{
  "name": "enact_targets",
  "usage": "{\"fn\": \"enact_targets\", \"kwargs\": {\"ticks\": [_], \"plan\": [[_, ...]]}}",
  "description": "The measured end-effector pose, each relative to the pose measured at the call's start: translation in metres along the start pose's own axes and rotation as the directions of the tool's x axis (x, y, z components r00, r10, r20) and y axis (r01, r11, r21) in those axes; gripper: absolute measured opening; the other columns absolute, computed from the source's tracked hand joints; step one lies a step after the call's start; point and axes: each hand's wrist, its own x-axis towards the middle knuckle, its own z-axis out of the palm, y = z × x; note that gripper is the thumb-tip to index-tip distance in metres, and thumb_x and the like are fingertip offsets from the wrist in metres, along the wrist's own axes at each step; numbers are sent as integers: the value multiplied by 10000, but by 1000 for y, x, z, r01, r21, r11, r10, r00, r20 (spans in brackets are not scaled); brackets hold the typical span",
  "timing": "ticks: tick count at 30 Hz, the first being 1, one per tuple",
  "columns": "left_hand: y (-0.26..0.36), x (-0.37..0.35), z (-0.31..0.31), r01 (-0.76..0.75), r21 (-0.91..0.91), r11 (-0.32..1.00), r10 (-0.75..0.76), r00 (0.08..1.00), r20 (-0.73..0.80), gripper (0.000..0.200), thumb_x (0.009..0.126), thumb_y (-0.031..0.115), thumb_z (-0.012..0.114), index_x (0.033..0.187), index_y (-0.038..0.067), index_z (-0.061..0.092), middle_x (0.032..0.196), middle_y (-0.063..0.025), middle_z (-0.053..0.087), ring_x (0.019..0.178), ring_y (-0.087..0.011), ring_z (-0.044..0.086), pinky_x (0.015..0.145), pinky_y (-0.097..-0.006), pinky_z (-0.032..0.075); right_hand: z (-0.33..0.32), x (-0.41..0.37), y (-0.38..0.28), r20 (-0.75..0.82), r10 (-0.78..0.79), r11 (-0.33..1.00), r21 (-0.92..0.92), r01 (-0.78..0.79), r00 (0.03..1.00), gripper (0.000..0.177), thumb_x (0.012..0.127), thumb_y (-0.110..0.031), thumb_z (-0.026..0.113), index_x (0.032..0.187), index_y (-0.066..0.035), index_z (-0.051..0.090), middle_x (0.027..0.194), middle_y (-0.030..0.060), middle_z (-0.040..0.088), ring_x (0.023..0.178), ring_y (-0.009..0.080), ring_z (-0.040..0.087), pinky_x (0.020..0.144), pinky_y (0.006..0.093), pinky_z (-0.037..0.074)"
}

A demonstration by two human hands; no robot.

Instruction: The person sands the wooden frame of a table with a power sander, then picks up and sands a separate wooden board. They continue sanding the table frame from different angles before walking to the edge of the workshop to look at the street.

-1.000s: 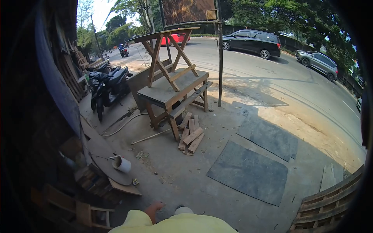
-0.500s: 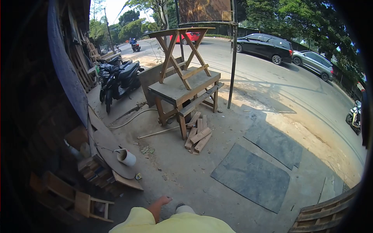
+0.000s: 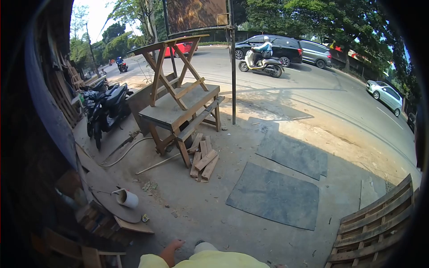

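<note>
My left hand hangs low at the bottom of the view, in front of my yellow shirt. Its fingers look loosely curled in, and I see nothing held in them. It touches nothing; bare concrete ground lies beneath. To its left, apart from it, are a white bucket and a small yellow-and-dark item that may be a tape measure. Out of the frame is my right hand. A foot shows beside the left hand.
A wooden table carries a folding-leg table. Wood offcuts lie by its legs. Dark mats cover ground ahead. A slatted pallet is at right, stacked boards at left. Parked motorcycles stand beyond; vehicles occupy the road.
My view has turned right, so the tables, wood and bucket sit further left. More of the pallet shows. A scooter rider now appears on the road. My left hand stays low and unoccupied.
</note>
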Motion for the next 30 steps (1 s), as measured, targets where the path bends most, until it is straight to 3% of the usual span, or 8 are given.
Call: {"fn": "enact_targets", "kwargs": {"ticks": [8,17,25,30], "plan": [[5,9,4,-71,-3,997,71,997,-28,566,865,465,610,1237,40,638,1204,-194,654,1105,-341,626,945,-418,482,1,12,21,-20,32,999,12,-32,999,538,888,-249,670,1358,-73,478,1150,148,621,929,271,624,715,402,528],[-2,9,5,-39,-6,999,39,999,-23,570,869,461,627,1262,48,621,1145,-167,681,1002,-294,656,863,-410,509,1,27,28,-25,53,999,9,-52,998,529,882,-245,678,1349,-82,492,1131,139,635,893,259,642,683,396,536],[2,3,4,-8,23,1000,8,1000,-22,572,851,478,633,1246,63,636,986,-139,703,808,-243,653,719,-383,521,-2,41,29,-25,73,997,-4,-73,997,521,877,-241,685,1341,-91,504,1114,131,647,861,249,658,654,390,542],[12,-6,2,-23,-4,1000,23,1000,8,550,856,462,631,1234,63,643,1029,-154,696,856,-262,657,747,-393,525,-5,47,29,-20,82,997,-10,-82,996,516,874,-239,689,1336,-96,511,1103,126,655,841,242,668,636,387,546]]}}
